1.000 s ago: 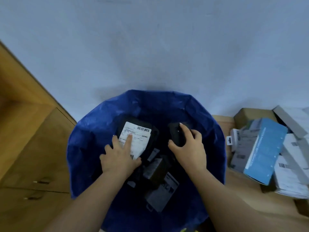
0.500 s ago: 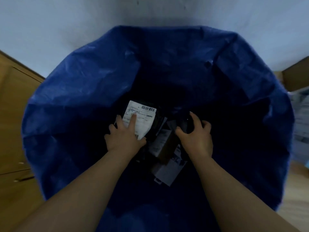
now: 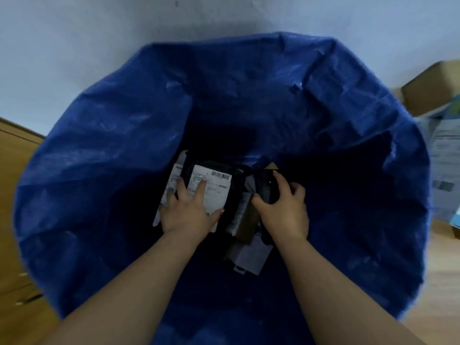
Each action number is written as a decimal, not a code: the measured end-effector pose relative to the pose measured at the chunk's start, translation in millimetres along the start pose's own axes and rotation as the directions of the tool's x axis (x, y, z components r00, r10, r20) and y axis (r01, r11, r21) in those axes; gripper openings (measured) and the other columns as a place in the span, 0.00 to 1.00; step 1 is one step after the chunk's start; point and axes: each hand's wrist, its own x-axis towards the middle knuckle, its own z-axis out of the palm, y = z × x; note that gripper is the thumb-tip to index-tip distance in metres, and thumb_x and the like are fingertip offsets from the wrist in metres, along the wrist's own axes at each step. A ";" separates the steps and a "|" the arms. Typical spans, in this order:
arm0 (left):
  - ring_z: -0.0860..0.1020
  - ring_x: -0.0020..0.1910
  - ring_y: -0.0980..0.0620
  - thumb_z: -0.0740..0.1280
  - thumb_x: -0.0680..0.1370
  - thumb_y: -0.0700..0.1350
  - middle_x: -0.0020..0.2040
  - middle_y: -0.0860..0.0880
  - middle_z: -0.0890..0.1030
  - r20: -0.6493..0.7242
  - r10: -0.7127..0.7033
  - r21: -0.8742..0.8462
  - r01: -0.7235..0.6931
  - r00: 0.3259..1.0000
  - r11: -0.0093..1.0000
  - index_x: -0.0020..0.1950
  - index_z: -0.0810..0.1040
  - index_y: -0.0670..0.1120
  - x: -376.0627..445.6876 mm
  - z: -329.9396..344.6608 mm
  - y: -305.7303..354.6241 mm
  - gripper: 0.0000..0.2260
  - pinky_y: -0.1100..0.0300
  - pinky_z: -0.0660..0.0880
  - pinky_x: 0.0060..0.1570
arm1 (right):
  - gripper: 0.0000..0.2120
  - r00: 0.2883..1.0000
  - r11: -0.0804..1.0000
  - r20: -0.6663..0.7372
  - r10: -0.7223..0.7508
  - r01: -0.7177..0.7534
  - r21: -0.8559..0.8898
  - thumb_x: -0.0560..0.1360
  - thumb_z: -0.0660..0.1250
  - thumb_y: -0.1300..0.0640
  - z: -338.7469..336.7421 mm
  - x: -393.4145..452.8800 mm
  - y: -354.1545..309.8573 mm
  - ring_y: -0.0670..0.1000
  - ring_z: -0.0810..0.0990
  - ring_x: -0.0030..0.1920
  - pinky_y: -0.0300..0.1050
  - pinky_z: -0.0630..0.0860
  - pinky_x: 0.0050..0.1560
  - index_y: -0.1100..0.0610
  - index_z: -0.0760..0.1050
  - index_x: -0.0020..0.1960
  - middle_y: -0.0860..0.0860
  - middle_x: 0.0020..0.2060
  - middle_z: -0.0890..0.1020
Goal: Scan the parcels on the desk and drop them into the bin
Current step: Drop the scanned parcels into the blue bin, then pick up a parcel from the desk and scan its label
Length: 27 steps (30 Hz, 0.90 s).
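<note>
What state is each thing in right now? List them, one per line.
Blue bin bag: open, holding several parcels.
Black parcel with barcode label: label up, inside the bag, under the left hand.
Left hand: grips the black parcel.
Right hand: grips a black scanner.
Boxes: outside, right of the bag.

The bin [image 3: 323,100] is bright blue. The parcel [image 3: 236,185] is black, and its label [image 3: 211,192] is white with black stripes. The wall [image 3: 99,46] is pale blue-grey. The cupboard [image 3: 15,195] is light brown.

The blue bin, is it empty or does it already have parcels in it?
Not empty. Several labelled parcels lie at the bottom of the blue bin, and both hands reach in among them.
</note>
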 end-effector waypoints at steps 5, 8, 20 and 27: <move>0.59 0.73 0.41 0.54 0.78 0.68 0.79 0.44 0.53 -0.187 0.121 0.029 -0.118 0.975 0.993 0.80 0.46 0.57 -19.0 -46.8 3.8 0.35 0.45 0.65 0.66 | 0.35 0.996 0.999 -0.074 -0.043 0.043 0.006 0.73 0.68 0.37 -24.6 -33.5 -22.2 0.57 0.70 0.67 0.56 0.77 0.57 0.35 0.57 0.77 0.51 0.75 0.59; 0.62 0.72 0.42 0.54 0.79 0.67 0.78 0.45 0.57 -0.295 0.229 0.082 -0.214 0.928 0.973 0.80 0.49 0.55 -38.7 -75.9 4.8 0.33 0.47 0.67 0.65 | 0.35 0.989 0.998 -0.136 -0.059 0.061 0.010 0.73 0.68 0.36 -44.4 -58.3 -33.1 0.57 0.70 0.66 0.54 0.77 0.55 0.34 0.57 0.76 0.50 0.74 0.60; 0.71 0.65 0.44 0.59 0.78 0.64 0.74 0.46 0.68 -0.533 0.613 0.339 -0.517 0.583 0.786 0.79 0.60 0.53 -128.9 -156.0 52.0 0.32 0.51 0.71 0.54 | 0.33 0.891 0.991 -0.446 -0.086 0.124 0.056 0.71 0.69 0.36 -137.3 -166.9 -34.6 0.54 0.70 0.68 0.53 0.77 0.56 0.34 0.61 0.74 0.46 0.73 0.62; 0.72 0.65 0.44 0.58 0.78 0.64 0.73 0.46 0.69 -0.542 0.744 0.468 -0.595 0.391 0.654 0.78 0.61 0.52 -194.5 -170.1 127.1 0.31 0.50 0.72 0.55 | 0.35 0.793 0.995 -0.609 -0.012 0.068 0.069 0.71 0.69 0.36 -216.4 -218.1 18.0 0.55 0.72 0.66 0.52 0.77 0.58 0.35 0.60 0.75 0.49 0.72 0.63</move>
